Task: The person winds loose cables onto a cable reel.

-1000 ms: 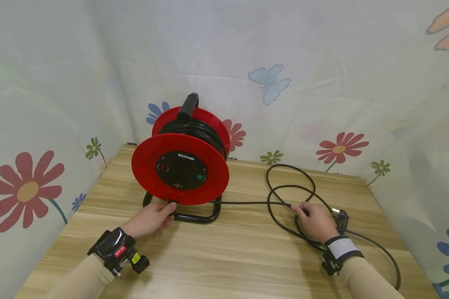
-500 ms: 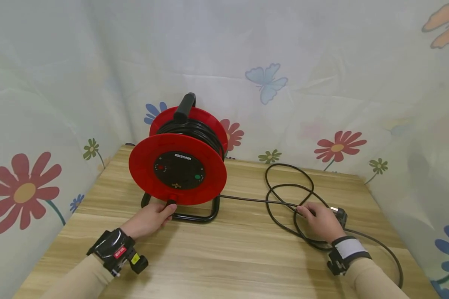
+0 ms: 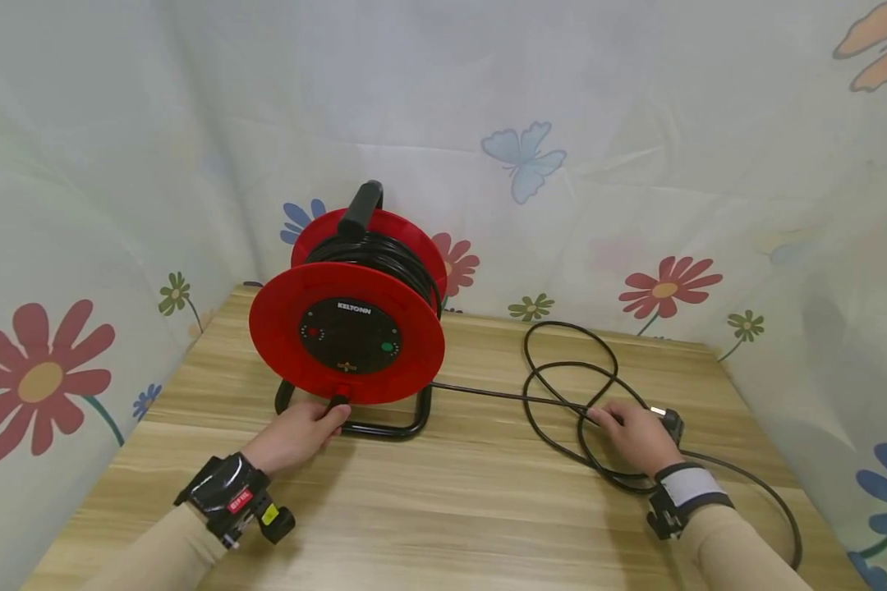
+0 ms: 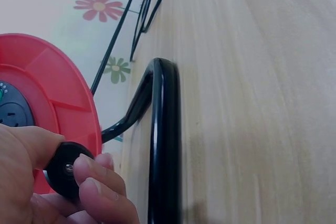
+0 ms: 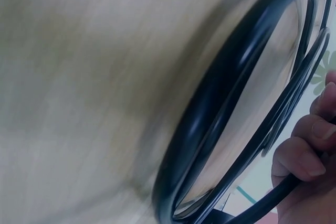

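Observation:
A red cable reel (image 3: 347, 332) with black cable wound on its drum stands on a black tube frame (image 3: 384, 430) at the left of the table. At the lower edge of its front disc, my left hand (image 3: 296, 433) grips the black crank knob (image 4: 65, 170), thumb and fingers curled round it. From the reel a stretch of black cable (image 3: 488, 393) runs right to my right hand (image 3: 639, 435). The right wrist view shows that hand's fingers (image 5: 299, 161) curled round the cable. Beside the hand lies the black plug (image 3: 671, 423), its pins toward the back.
Loose loops of cable (image 3: 572, 326) spread over the wooden table (image 3: 443, 517) around the right hand, and one length curves to the front right. A flowered cloth (image 3: 414, 98) hangs behind and at both sides. The reel's carry handle (image 3: 360, 209) sticks up on top.
My right hand, gripping the cable, has shifted slightly right, and the stretch to the reel now slopes more. The left hand keeps hold of the knob. The view has turned slightly.

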The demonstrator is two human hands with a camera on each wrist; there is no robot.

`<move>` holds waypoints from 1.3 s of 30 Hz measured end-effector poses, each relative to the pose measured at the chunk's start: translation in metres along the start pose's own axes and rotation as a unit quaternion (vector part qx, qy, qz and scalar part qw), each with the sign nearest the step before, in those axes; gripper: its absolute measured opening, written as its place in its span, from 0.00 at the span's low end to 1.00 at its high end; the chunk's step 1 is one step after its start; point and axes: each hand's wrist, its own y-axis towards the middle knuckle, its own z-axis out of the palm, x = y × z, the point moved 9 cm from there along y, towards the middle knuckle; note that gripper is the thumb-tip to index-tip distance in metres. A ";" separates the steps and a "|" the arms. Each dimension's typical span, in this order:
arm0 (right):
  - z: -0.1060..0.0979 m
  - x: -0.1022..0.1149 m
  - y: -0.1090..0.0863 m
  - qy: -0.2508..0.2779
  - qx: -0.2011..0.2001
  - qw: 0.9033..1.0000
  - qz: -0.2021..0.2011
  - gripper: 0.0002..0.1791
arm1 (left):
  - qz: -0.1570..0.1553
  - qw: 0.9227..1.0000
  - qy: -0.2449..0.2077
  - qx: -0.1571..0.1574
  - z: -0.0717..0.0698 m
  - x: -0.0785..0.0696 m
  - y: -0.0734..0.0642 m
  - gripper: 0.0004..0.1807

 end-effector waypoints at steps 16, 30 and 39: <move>0.006 0.008 -0.002 0.031 0.004 0.999 0.009 0.23 | -0.007 0.999 -0.033 0.016 -0.002 0.005 -0.001 0.27; 0.018 0.019 -0.001 0.032 0.010 0.999 0.005 0.24 | -0.037 0.997 -0.058 0.034 -0.012 0.020 -0.003 0.28; 0.027 0.035 0.001 0.054 0.051 0.997 0.015 0.26 | -0.069 0.995 -0.072 0.000 -0.026 0.035 -0.007 0.33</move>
